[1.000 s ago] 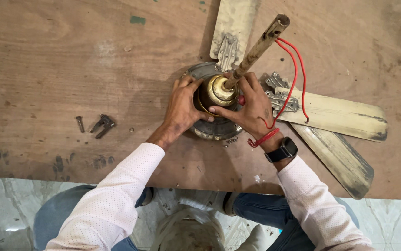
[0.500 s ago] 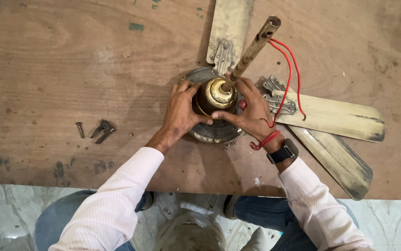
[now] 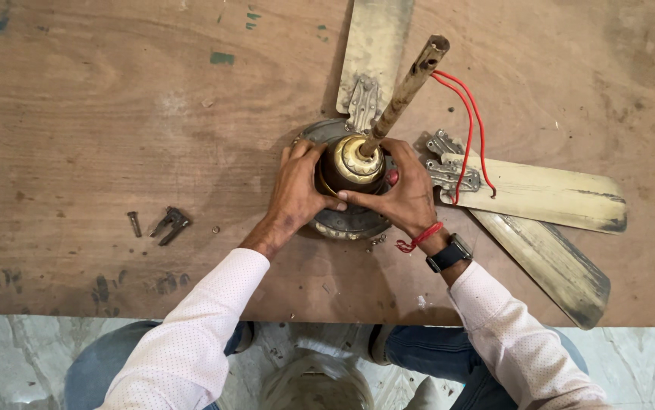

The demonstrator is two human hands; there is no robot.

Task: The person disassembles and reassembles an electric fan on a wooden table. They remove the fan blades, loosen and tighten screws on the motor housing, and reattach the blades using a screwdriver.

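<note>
Left hand (image 3: 297, 190) and right hand (image 3: 403, 193) wrapped around brass cup (image 3: 354, 163), one on each side, fingers pressed to it. Cup seated on fan motor (image 3: 342, 220) near front edge of wooden table (image 3: 115, 114). Rod (image 3: 403, 91) slanting up from cup, red wires (image 3: 468, 121) looping off its top. Three worn blades (image 3: 540, 193) fanned out behind and right. Loose screws (image 3: 164, 224) lying left, well apart.

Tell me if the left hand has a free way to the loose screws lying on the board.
Probably yes. The left hand grips the fan's brass cup, and the loose screws lie to its left on bare board with nothing between. It would have to let go of the cup first.
</note>
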